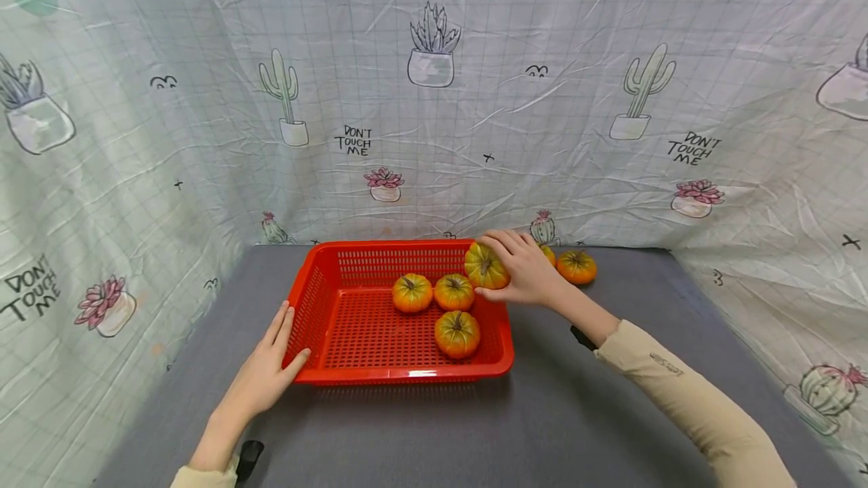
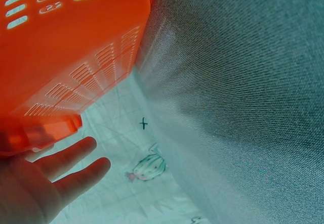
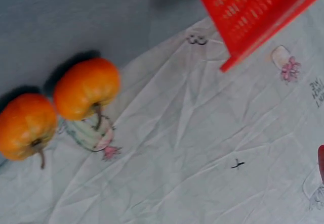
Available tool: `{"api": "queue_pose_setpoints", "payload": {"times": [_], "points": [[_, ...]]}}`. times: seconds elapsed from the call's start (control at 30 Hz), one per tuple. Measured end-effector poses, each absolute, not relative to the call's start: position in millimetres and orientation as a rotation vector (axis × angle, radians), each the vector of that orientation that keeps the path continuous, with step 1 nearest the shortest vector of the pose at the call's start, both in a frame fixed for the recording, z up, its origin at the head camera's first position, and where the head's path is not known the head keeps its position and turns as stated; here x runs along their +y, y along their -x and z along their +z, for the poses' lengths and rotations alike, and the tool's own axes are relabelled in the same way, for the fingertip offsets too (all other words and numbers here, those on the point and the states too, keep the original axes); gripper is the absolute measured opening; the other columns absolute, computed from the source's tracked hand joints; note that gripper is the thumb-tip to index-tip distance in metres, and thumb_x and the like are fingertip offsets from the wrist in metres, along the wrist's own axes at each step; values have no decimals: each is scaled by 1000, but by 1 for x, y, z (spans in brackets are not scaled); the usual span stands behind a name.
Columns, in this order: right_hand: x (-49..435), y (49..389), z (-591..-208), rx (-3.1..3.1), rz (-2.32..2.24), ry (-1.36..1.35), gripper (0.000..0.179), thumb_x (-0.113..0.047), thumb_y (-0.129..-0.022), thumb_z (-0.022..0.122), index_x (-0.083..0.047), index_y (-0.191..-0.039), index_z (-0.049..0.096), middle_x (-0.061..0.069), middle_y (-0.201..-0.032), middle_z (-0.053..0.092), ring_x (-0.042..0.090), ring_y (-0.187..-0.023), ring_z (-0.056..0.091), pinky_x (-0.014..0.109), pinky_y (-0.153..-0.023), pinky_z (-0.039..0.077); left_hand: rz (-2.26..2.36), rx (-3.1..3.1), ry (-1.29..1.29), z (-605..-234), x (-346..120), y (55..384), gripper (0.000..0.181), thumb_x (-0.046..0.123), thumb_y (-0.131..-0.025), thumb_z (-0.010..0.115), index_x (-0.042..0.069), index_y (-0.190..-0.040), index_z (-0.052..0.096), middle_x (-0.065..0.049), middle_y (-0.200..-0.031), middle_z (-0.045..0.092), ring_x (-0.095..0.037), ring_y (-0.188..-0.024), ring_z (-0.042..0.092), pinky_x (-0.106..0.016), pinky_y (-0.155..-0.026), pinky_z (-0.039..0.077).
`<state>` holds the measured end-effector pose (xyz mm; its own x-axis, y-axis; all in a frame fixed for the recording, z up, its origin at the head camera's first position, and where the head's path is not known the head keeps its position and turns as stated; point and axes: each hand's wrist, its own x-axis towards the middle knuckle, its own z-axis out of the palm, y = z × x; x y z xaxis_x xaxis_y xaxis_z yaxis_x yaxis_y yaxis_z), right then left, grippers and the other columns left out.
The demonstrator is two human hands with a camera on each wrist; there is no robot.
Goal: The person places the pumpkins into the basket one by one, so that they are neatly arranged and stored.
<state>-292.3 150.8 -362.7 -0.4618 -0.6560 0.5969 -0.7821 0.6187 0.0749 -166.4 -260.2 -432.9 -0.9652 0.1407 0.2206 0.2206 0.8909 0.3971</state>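
A red plastic basket [image 1: 400,375] with slotted walls sits on the grey table, with three small orange pumpkins inside, among them a front pumpkin [image 1: 457,335]. Over the basket's back right corner, my right hand [image 1: 518,266] grips another small pumpkin [image 1: 485,266], its fingers over the top and thumb below. My left hand [image 1: 264,371] rests at the basket's left rim with fingers straight. The left wrist view shows the fingers [image 2: 76,158] of that hand extended beside the basket wall [image 2: 66,57]. The right wrist view does not plainly show the right hand.
Two more pumpkins lie on the table right of the basket, a right one [image 1: 577,267] and one partly behind the right hand; both show as orange pumpkins [image 3: 87,88] in the right wrist view. A printed cloth [image 1: 475,134] hangs behind and along both sides.
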Motion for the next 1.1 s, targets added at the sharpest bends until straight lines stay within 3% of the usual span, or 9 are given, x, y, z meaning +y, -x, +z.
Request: {"api": "queue_pose_setpoints", "payload": {"times": [0.33, 1.1], "points": [[118, 294, -349, -2243, 366, -1183, 72, -41, -65, 71, -11, -124, 46, 9, -123, 49, 23, -111, 44, 43, -88, 35, -652, -2871, 284, -433, -261, 166, 73, 35, -90, 48, 0, -143, 11, -14, -151, 7, -42, -128, 29, -57, -94, 34], [64, 286, -357, -2342, 167, -1507, 71, -58, -75, 56, -12, -127, 42, 2, -128, 46, 15, -116, 44, 34, -88, 36, -646, -2857, 295, -433, -260, 166, 72, 30, -89, 50, 0, -143, 12, -15, -150, 8, -42, -128, 29, -56, -95, 33]]}}
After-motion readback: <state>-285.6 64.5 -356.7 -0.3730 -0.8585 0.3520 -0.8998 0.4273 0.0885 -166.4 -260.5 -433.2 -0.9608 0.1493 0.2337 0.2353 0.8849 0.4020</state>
